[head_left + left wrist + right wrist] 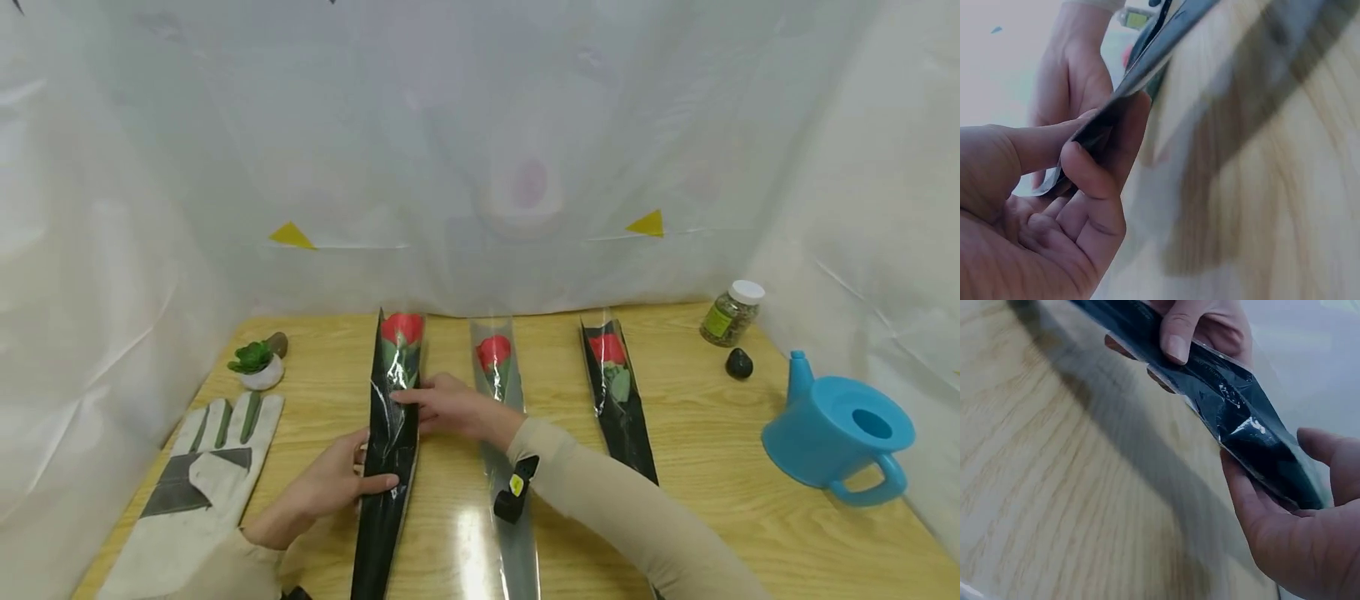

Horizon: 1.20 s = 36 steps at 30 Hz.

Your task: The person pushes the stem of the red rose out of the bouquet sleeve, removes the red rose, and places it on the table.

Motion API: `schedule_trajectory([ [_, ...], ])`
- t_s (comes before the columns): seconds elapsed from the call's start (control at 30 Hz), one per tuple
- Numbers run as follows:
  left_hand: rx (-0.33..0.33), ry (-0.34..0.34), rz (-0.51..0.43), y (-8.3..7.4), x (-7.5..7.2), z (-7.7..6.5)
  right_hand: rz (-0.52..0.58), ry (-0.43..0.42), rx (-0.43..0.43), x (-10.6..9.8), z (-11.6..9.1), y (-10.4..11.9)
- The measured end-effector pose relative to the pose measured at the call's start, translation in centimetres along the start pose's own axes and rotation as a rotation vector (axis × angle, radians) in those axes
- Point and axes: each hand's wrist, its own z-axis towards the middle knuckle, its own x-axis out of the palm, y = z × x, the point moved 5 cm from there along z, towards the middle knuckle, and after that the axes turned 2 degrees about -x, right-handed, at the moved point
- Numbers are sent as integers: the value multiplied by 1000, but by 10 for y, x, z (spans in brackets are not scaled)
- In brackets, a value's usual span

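Observation:
A red rose in a black-backed clear sleeve [382,525] is held above the table at left of centre, its bloom toward the back. My left hand [322,482] grips the sleeve's lower part, thumb across the front and fingers curled behind, as the left wrist view shows. Higher up, below the bloom, my right hand [453,406] holds it from the right, with fingers under the sleeve and thumb on the other side in the right wrist view. Beneath my right forearm lies a second rose in a grey sleeve [516,546]. Farther right is a third rose in a black sleeve [628,421].
A work glove [176,533] lies at left, with a small potted succulent [261,373] and a brown stone [278,343] behind it. At right are a blue watering can [832,442], a black stone [739,364] and a white-lidded jar [729,318]. White sheeting [480,167] surrounds the wooden table [705,467].

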Motion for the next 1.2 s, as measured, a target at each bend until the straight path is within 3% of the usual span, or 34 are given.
schedule_trajectory([
  [0.1,93,33,21,-10,5,-2,68,-46,-42,-6,-1,9],
  [0.23,184,64,23,-16,10,-6,75,-133,-128,-18,-7,26],
  [0.37,140,75,8,-15,12,-10,90,-191,-187,-29,-16,44],
  [0.47,79,66,12,-14,13,-12,118,-201,-234,-33,-25,57],
  [0.6,63,28,4,-16,14,-13,106,-187,-298,-34,-39,73],
  [0.83,120,-43,-32,-21,16,-12,25,-162,-363,-36,-55,94],
  [1.07,209,-29,-42,-25,20,-16,-58,-121,-359,-38,-64,97],
  [1.2,219,-38,-33,-28,22,-18,-93,-150,-377,-40,-65,96],
])
